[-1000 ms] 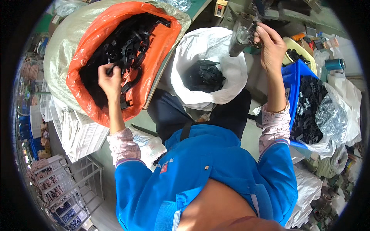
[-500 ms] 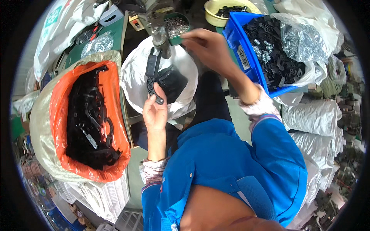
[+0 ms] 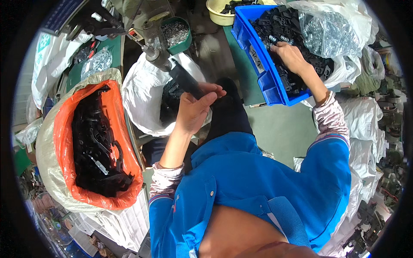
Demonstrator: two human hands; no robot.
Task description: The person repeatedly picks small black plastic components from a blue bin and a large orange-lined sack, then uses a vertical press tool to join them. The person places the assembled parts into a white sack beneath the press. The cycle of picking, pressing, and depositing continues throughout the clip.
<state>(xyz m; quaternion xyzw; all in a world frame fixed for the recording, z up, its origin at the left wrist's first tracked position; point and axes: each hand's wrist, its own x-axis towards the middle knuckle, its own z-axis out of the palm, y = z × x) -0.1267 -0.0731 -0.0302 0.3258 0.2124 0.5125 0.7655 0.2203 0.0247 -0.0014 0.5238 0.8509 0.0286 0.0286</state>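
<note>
My left hand (image 3: 194, 109) is closed round the lower end of a long black plastic part (image 3: 184, 77). That part slants, its upper end against or just below the metal head (image 3: 158, 58) of a bench machine. My right hand (image 3: 292, 59) reaches into the blue bin (image 3: 272, 88), fingers bent together among black plastic pieces (image 3: 275, 23) and several shiny metal springs (image 3: 287, 41). What its fingertips pinch, if anything, is hidden. Beneath my left hand a white sack (image 3: 140, 96) holds more black parts (image 3: 170, 101).
At my left stands an orange-lined sack (image 3: 135, 185) full of black parts. A green tub (image 3: 186, 45) of small metal pieces sits beyond the machine head, a yellow basin (image 3: 220, 18) at the far edge. A clear bag of springs (image 3: 331, 36) lies on the bin; white sacks (image 3: 363, 120) are stacked right.
My right hand has moved right, from near the green tub into the blue bin. My left hand and the black part have shifted up and right, and the part now tilts. The whole view has shifted.
</note>
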